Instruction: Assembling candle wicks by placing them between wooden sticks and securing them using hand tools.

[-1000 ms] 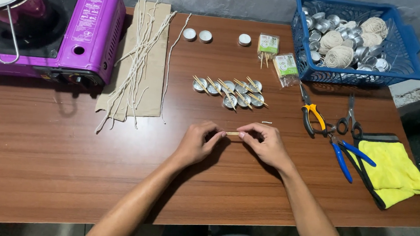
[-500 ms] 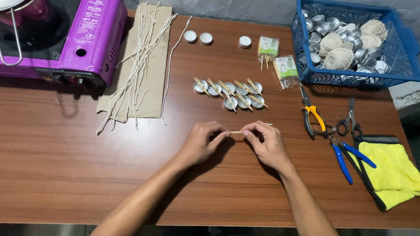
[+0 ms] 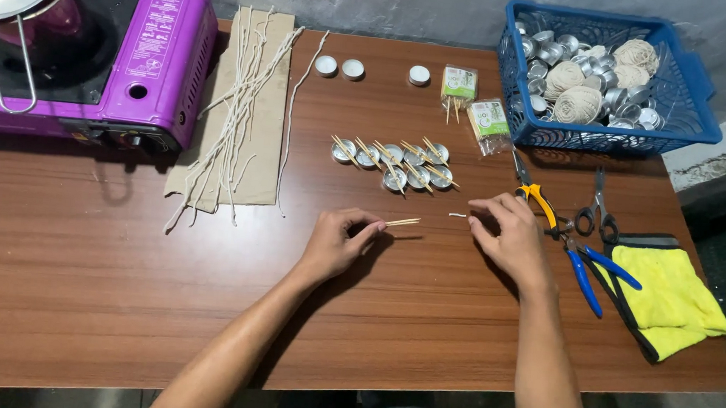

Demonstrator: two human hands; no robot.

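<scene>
The purple stove (image 3: 92, 57) is cut off at the left edge of the wooden table (image 3: 118, 298). The left hand (image 3: 335, 243) pinches thin wooden sticks (image 3: 402, 222) over the table's middle. The right hand (image 3: 510, 236) pinches something too tiny to make out, near a small white bit (image 3: 457, 215).

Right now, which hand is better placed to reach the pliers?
Right. The right hand rests just beside the yellow-handled pliers and blue-handled pliers. The left hand holds a thin wooden stick and sits farther away.
</scene>
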